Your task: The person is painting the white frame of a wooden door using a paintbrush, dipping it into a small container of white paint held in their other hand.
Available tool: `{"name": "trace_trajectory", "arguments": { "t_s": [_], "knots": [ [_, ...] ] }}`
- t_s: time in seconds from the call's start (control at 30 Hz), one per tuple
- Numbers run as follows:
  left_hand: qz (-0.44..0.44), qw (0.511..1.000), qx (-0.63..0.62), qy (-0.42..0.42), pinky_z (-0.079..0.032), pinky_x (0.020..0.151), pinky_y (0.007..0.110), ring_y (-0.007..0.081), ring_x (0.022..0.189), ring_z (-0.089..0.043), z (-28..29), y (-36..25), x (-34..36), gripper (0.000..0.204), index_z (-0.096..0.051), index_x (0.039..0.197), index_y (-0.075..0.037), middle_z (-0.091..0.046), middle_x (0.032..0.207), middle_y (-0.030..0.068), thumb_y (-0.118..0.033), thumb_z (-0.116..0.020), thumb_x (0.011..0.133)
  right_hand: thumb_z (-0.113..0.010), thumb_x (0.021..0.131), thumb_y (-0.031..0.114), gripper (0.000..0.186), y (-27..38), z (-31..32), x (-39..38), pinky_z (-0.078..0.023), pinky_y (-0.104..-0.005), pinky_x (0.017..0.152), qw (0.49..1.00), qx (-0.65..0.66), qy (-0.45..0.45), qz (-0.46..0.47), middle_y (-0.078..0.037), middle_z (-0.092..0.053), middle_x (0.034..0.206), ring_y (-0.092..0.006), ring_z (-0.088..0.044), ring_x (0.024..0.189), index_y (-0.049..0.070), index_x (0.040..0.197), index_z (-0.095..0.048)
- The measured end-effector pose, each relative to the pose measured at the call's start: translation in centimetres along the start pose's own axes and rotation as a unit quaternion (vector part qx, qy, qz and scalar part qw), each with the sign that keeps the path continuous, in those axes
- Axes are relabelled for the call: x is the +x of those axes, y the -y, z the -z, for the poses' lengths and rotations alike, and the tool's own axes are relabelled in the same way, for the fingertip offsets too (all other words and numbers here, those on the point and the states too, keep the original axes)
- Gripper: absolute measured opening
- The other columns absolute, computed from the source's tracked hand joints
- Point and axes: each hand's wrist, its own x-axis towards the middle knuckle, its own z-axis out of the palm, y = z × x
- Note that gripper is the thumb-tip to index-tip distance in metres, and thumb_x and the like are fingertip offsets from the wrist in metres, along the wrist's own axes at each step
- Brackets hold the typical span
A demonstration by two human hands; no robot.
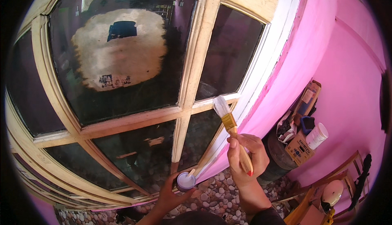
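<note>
My right hand [247,155] grips a wooden-handled paintbrush [229,123] with a gold ferrule and a red tip. Its white-coated bristles are at the horizontal bar [204,105] below the narrow upper-right pane of a cream wooden window frame [192,61]; I cannot tell if they touch it. The bar and the right upright [249,78] show fresh-looking white. Lower down, my left hand [171,194] holds a small cup of white paint [185,181] with a stick in it. The dark glass [110,106] carries a large pale, ragged patch [118,57].
A pink wall [351,61] adjoins the frame at the right. Beside it stand a dark drum [273,159], cardboard boxes [300,149], a white bucket [316,136] and a wooden chair [345,174] with a cream rounded object [332,192]. The floor [212,194] has a pebble pattern.
</note>
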Motion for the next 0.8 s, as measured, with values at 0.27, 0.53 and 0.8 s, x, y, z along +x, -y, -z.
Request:
{"name": "trace_trajectory", "arguments": {
  "t_s": [0.27,0.53,0.8],
  "knots": [
    [0.027,0.999,-0.018,0.027,-0.050,0.101,0.035,0.0209,0.115,-0.064,1.4,0.0,0.4,0.073,-0.052,0.135,0.000,-0.065,0.123,0.0139,-0.020,-0.092,0.077,-0.081,0.084,0.004,0.024,1.7,-0.8,-0.2,-0.056,-0.0299,0.059,1.000,-0.007,0.005,-0.007,-0.015,-0.074,0.084,-0.0252,-0.073,0.069,0.000,0.100,-0.064],
    [0.040,0.997,-0.023,0.057,-0.049,0.101,0.035,0.0211,0.114,-0.065,2.6,-0.6,0.6,0.070,-0.055,0.132,0.002,-0.066,0.121,0.0146,-0.024,-0.091,0.077,-0.080,0.084,0.004,0.021,2.5,-1.0,0.1,-0.056,-0.0285,0.058,1.000,-0.024,-0.005,-0.019,-0.017,-0.073,0.081,-0.0243,-0.073,0.068,-0.002,0.097,-0.065],
    [0.039,0.996,-0.018,0.079,-0.048,0.102,0.036,0.0219,0.115,-0.064,3.9,0.4,0.1,0.071,-0.054,0.133,0.002,-0.066,0.122,0.0154,-0.024,-0.091,0.078,-0.080,0.083,0.003,0.017,3.0,-1.0,0.6,-0.055,-0.0296,0.057,0.998,-0.048,-0.017,-0.047,-0.016,-0.072,0.078,-0.0233,-0.072,0.063,-0.001,0.092,-0.066]
  ]
}}
